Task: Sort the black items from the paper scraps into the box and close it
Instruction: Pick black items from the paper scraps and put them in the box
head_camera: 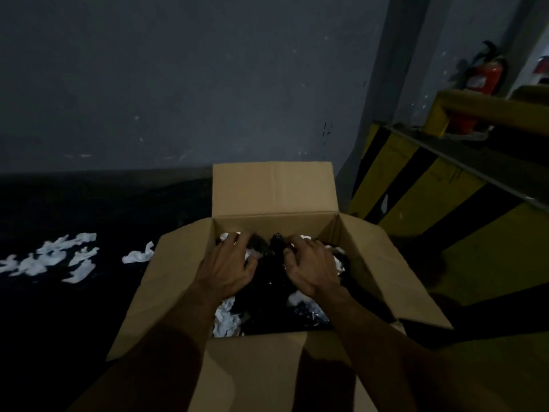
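A brown cardboard box (273, 188) stands in front of me with all its flaps spread outward. Inside lies a mix of black items (270, 281) and white paper scraps (227, 319). Both of my hands are down in the box. My left hand (228, 267) rests palm down on the heap with its fingers spread. My right hand (310, 267) is beside it, fingers curled into the black items near the middle. The dim light hides whether either hand truly grips anything.
Several white paper scraps (53, 257) lie on the dark floor left of the box, one scrap (138, 255) close to the left flap. A yellow-and-black striped barrier (430, 185) stands at right, a red fire extinguisher (484, 75) behind it. A grey wall rises ahead.
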Available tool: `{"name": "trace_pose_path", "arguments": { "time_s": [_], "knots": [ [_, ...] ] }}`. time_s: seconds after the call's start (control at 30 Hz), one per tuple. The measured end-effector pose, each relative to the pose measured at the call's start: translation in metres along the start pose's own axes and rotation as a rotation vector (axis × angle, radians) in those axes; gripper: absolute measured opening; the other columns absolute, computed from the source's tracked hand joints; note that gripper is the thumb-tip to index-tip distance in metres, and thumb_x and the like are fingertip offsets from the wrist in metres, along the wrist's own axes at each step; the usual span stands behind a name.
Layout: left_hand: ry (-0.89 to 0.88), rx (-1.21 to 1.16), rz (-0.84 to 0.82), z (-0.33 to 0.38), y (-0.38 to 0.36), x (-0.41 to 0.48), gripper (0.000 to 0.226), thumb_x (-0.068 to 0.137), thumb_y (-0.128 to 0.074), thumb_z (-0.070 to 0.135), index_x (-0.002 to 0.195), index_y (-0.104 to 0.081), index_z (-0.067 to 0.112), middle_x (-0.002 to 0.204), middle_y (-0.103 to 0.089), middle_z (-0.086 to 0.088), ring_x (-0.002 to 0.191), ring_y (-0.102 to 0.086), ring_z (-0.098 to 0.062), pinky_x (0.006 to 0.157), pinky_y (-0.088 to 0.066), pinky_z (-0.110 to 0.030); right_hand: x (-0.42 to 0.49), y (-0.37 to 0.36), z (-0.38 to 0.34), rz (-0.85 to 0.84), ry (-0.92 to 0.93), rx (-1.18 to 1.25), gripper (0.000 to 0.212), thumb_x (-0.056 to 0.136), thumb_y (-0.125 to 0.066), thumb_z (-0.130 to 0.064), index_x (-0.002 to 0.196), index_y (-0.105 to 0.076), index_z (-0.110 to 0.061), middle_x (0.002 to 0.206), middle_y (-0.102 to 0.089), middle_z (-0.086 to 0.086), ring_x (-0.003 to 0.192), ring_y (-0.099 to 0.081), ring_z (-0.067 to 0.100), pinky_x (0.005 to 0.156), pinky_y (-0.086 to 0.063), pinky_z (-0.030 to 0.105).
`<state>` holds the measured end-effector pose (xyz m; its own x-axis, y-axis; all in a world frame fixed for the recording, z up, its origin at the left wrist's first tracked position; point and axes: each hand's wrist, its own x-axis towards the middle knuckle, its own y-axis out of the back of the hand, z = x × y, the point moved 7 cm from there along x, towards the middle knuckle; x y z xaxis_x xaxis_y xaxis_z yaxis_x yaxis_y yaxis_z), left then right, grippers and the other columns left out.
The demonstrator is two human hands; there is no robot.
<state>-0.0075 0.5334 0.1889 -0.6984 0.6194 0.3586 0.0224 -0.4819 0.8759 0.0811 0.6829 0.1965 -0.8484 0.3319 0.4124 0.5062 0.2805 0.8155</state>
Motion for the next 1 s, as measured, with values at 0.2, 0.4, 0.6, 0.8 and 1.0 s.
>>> {"name": "trace_pose_path", "arguments": {
  "time_s": [0.2,0.4,0.6,0.8,1.0],
  "knots": [
    [0.116,0.172,0.009,0.006,0.006,0.0,0.06,0.083,-0.014,0.057,0.125,-0.045,0.028,0.129,-0.044,-0.004,0.114,-0.048,-0.03,0.091,-0.043,-0.045,-0.001,0.011,0.002,0.009,-0.062,0.02,0.05,0.078,-0.036,-0.03,0.126,-0.05,-0.026,0.113,-0.065,0.004,0.11,-0.056,0.028,0.098,-0.037,0.048],
    [0.067,0.094,0.056,0.013,0.014,-0.001,0.053,0.086,-0.02,0.046,0.125,-0.046,0.024,0.121,-0.05,-0.007,0.099,-0.053,-0.031,0.08,-0.049,-0.043,-0.01,0.025,-0.005,-0.017,-0.098,0.001,0.048,0.083,-0.04,-0.026,0.131,-0.047,-0.031,0.123,-0.062,-0.001,0.124,-0.046,0.025,0.112,-0.014,0.058],
    [0.038,0.084,0.066,0.031,0.038,-0.007,0.059,0.084,-0.023,0.048,0.131,-0.044,0.019,0.133,-0.047,-0.01,0.115,-0.048,-0.032,0.098,-0.041,-0.049,-0.02,0.044,-0.017,-0.014,-0.147,0.004,0.049,0.088,-0.049,-0.029,0.136,-0.04,-0.03,0.13,-0.058,0.001,0.125,-0.047,0.024,0.113,-0.019,0.054],
    [-0.058,0.028,0.077,0.042,0.08,-0.025,0.058,0.086,-0.035,0.044,0.132,-0.048,0.011,0.131,-0.052,-0.012,0.116,-0.049,-0.031,0.1,-0.039,-0.039,-0.035,0.07,-0.054,0.097,-0.185,-0.03,0.052,0.087,-0.035,-0.045,0.135,-0.043,-0.028,0.135,-0.055,0.003,0.122,-0.047,0.03,0.107,-0.03,0.052],
    [-0.11,0.045,0.129,0.026,0.13,-0.063,0.056,0.085,-0.045,0.046,0.126,-0.053,0.009,0.12,-0.055,-0.012,0.108,-0.052,-0.03,0.086,-0.047,-0.038,-0.054,0.087,-0.113,0.198,-0.128,-0.047,0.045,0.091,-0.046,-0.04,0.133,-0.046,-0.023,0.13,-0.053,0.01,0.113,-0.047,0.031,0.093,-0.039,0.042]
  ]
}}
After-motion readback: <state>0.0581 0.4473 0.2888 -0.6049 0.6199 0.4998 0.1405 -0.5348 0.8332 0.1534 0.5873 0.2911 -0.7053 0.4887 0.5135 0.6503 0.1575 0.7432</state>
